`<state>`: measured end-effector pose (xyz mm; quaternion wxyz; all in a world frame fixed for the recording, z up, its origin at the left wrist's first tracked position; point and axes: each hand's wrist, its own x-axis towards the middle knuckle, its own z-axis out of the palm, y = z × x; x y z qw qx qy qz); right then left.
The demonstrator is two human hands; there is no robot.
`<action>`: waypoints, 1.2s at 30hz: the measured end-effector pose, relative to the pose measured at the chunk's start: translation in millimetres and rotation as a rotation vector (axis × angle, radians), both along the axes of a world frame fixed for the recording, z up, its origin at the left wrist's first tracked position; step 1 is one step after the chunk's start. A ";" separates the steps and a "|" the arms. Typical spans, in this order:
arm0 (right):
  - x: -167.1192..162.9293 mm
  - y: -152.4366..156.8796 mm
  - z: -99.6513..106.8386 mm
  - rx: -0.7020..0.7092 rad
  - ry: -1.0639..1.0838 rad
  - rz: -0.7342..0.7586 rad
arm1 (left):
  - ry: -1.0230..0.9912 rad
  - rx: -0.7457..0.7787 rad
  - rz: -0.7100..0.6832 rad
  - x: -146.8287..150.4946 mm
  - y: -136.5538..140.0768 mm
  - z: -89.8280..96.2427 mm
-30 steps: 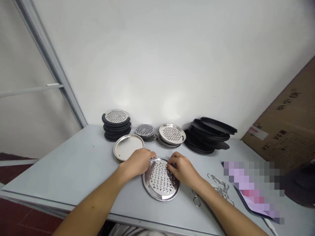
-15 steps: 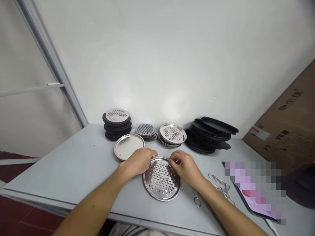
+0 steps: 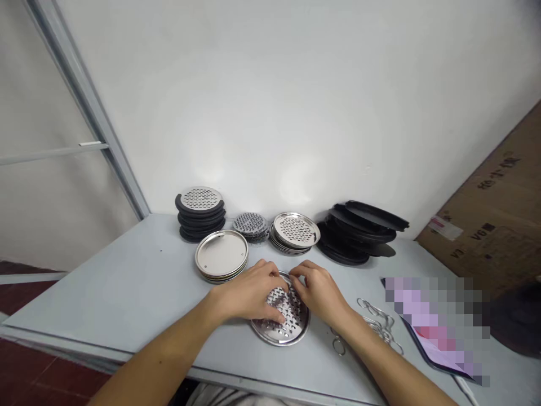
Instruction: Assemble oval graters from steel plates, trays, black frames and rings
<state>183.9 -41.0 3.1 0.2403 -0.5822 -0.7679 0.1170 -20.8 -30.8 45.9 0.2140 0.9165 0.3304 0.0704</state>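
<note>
My left hand [image 3: 251,290] is half spread, thumb and fingers apart over the perforated metal disc [image 3: 295,321], which lies on the table [image 3: 127,293] before me; my right hand [image 3: 322,290] curls in at its far rim, fingertips close together, pinching what I can't tell; best to press evenly, steady the rim and spare my skin the rough holes

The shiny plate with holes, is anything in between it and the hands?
No, nothing visible. The left hand is right over the left part of the shiny plate, and the right hand is at its far edge, toward the right.
</note>
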 end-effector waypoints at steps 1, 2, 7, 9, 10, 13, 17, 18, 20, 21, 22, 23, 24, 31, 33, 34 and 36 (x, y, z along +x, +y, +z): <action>0.0 -0.2 -0.2 -0.003 -0.006 -0.006 | 0.001 -0.007 -0.019 0.9 -1.7 -0.3; 0.3 -0.1 -0.5 -0.013 -0.012 -0.011 | 0.001 -0.006 -0.040 1.4 -2.8 -0.6; 4.0 2.6 -1.9 -0.059 -0.021 0.040 | 0.010 -0.003 -0.127 1.9 -2.8 -3.5; 5.1 3.2 -1.8 -0.067 -0.017 0.063 | 0.018 -0.022 -0.145 2.2 -2.3 -4.5; 5.4 3.2 -1.6 -0.073 -0.014 0.068 | 0.025 -0.032 -0.148 2.2 -2.1 -5.0; 6.1 2.7 -1.3 -0.088 -0.001 0.076 | 0.052 -0.041 -0.121 1.7 -2.0 -5.7; 6.4 3.3 -2.6 -0.104 0.014 0.084 | 0.077 -0.023 -0.059 -0.2 -1.8 -4.5; 6.3 3.8 -3.0 -0.105 0.018 0.088 | 0.080 -0.017 -0.051 -0.5 -1.8 -3.9; 6.0 4.7 -3.5 -0.105 0.024 0.093 | 0.079 0.003 -0.043 -0.5 -2.2 -2.8; 5.8 5.0 -3.6 -0.104 0.026 0.093 | 0.074 0.015 -0.039 -0.4 -2.4 -2.4; 5.6 5.3 -3.6 -0.104 0.026 0.091 | 0.066 0.027 -0.036 -0.1 -2.7 -2.1; 5.4 5.4 -3.6 -0.103 0.025 0.091 | 0.058 0.039 -0.033 0.1 -3.0 -2.0; 5.4 5.6 -3.7 -0.100 0.026 0.090 | 0.049 0.050 -0.029 0.3 -3.1 -2.1; 7.9 6.5 -6.2 -0.094 0.086 0.159 | 0.022 0.072 -0.015 0.4 -1.7 -6.0; 8.2 6.5 -6.7 -0.096 0.092 0.166 | 0.020 0.057 -0.019 0.5 -1.5 -6.4; 8.1 6.3 -6.6 -0.096 0.092 0.167 | 0.021 0.049 -0.020 0.6 -1.6 -6.4; 7.6 5.7 -5.9 -0.097 0.088 0.164 | 0.024 0.040 -0.020 0.6 -2.0 -6.0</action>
